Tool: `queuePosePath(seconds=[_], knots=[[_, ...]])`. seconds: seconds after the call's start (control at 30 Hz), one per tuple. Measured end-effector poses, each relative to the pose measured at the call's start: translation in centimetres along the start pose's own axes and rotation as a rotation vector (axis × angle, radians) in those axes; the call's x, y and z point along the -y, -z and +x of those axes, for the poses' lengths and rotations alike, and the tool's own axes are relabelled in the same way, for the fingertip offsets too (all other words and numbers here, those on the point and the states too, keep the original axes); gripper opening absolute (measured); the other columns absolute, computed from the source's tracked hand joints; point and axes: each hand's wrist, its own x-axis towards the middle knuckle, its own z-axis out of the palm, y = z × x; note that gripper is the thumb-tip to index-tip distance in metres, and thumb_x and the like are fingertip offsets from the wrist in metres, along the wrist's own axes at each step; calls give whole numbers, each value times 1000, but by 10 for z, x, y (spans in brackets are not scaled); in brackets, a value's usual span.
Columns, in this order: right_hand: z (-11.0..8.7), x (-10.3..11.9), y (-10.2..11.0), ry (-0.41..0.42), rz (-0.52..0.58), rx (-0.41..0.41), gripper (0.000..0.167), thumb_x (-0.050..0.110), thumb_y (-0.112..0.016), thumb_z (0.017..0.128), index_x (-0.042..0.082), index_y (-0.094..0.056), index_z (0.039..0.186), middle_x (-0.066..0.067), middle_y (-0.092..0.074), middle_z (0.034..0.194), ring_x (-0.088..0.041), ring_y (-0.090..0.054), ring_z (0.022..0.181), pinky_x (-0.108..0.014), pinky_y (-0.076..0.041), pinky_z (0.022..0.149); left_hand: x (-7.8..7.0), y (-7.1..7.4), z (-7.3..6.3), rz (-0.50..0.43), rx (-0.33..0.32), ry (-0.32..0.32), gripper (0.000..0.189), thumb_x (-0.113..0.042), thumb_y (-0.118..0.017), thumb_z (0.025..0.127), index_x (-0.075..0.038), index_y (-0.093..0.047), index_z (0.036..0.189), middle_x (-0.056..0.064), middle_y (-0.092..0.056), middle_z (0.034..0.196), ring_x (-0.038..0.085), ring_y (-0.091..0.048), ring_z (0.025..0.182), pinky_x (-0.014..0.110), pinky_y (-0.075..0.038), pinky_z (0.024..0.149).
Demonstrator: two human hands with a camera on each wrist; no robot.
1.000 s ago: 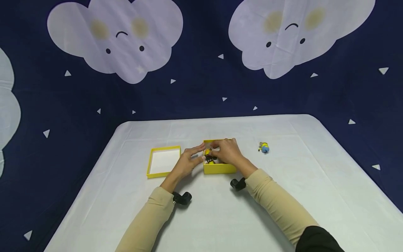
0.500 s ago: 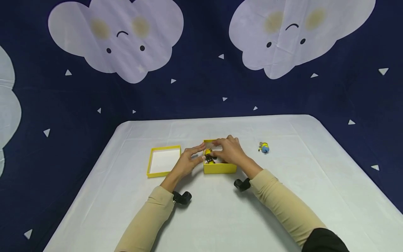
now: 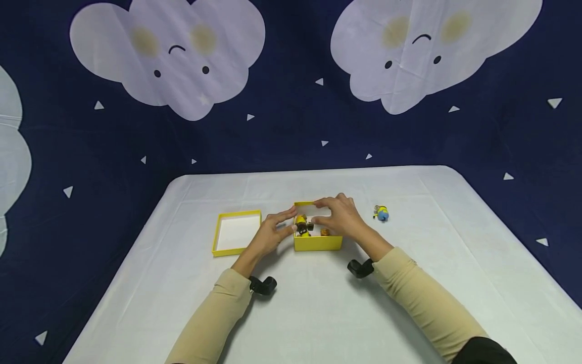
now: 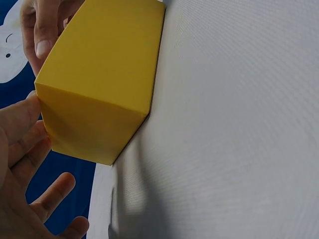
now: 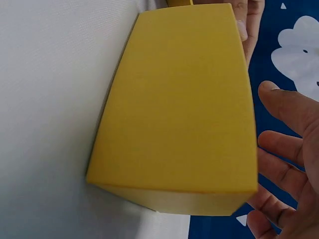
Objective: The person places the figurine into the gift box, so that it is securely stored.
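Observation:
A yellow box [image 3: 317, 243] stands uncovered on the white table. Inside it, at the left, small yellow-and-black toy figures [image 3: 302, 221] lie together. A small orange-brown piece [image 3: 325, 232] shows by the near wall. My left hand [image 3: 269, 235] reaches to the box's left end, its straight fingertips and thumb touching the rim there. In the left wrist view its other fingers spread apart. My right hand [image 3: 342, 218] is over the box's right side, thumb and fingers apart with nothing between them. The right wrist view shows those fingers [image 5: 286, 144] loosely bent beside the rim.
Left of the box lies a shallow yellow lid [image 3: 236, 252], white inside. A small yellow-and-blue toy figure [image 3: 382, 214] rests on the table to the right. Behind the white-covered table [image 3: 295, 313] hangs a dark blue cloud-print cloth [image 3: 291, 136].
My right hand has drawn back to the right and its thumb and fingers have spread, uncovering the orange-brown piece. My left hand has stayed at the box's left end.

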Motion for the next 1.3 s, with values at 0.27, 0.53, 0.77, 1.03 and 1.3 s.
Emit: queuePosePath(seconds=[0.27, 0.53, 0.77, 1.03, 1.3], knots=[[-7, -5, 12, -36, 58, -14, 50, 41, -72, 80, 20, -63, 124, -3, -68, 116, -21, -45, 94, -32, -31, 75, 1, 0, 1, -9, -5, 1, 46, -22, -63, 90, -15, -53, 134, -13, -44, 146, 22, -35, 136, 51, -25, 115], [-15, -15, 22, -56, 96, -46, 50, 40, -72, 80, 20, -62, 125, -7, -66, 114, -24, -46, 97, -33, -33, 76, -1, 0, -1, -3, -4, 15, 47, -23, -63, 90, -15, -52, 135, -14, -43, 146, 21, -36, 135, 51, -26, 114], [-19, -29, 31, -80, 98, -68, 52, 40, -73, 80, 20, -60, 127, -7, -64, 116, -27, -46, 103, -35, -35, 77, -1, -1, -1, -3, -10, 2, 47, -20, -63, 90, -14, -52, 135, -13, -43, 146, 23, -36, 135, 53, -27, 113], [-23, -47, 39, -116, 78, -71, 55, 41, -72, 80, 18, -59, 128, -8, -63, 119, -28, -46, 105, -37, -36, 79, 0, 0, -2, 17, -21, -33, 46, -21, -63, 90, -13, -53, 135, -12, -44, 146, 26, -38, 132, 55, -29, 110], [-26, -67, 43, -136, 78, -67, 58, 42, -71, 81, 16, -57, 130, -11, -61, 122, -29, -45, 107, -39, -36, 80, 1, 0, 0, -18, -4, 20, 46, -21, -64, 90, -16, -53, 135, -14, -43, 146, 22, -35, 136, 52, -25, 113]])
